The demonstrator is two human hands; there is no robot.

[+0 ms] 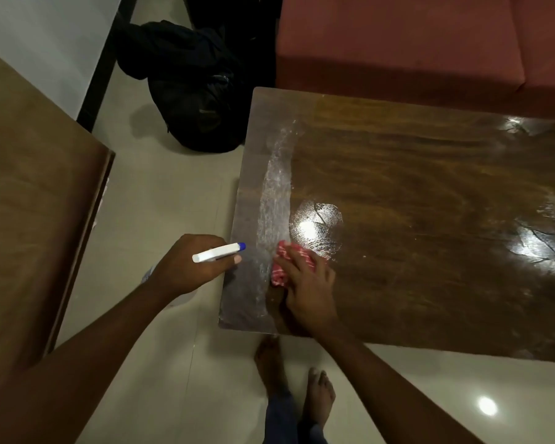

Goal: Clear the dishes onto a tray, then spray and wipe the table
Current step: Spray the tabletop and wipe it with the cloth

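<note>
A glossy wooden table (pixel 430 219) fills the right side of the head view, with a pale wet streak (pixel 274 203) running down its left end. My right hand (pixel 308 283) presses a red and white striped cloth (pixel 285 259) flat on the table near its front left corner, at the lower end of the streak. My left hand (pixel 193 267) hovers just off the table's left edge and grips a white spray bottle (pixel 218 252) with a blue nozzle pointing right toward the table. No dishes or tray are visible.
A black bag (pixel 193 91) lies on the tiled floor beyond the table's left end. A reddish sofa (pixel 414 49) stands behind the table. Another wooden surface (pixel 29 203) sits at the left. My bare feet (pixel 295 379) stand by the table's front edge.
</note>
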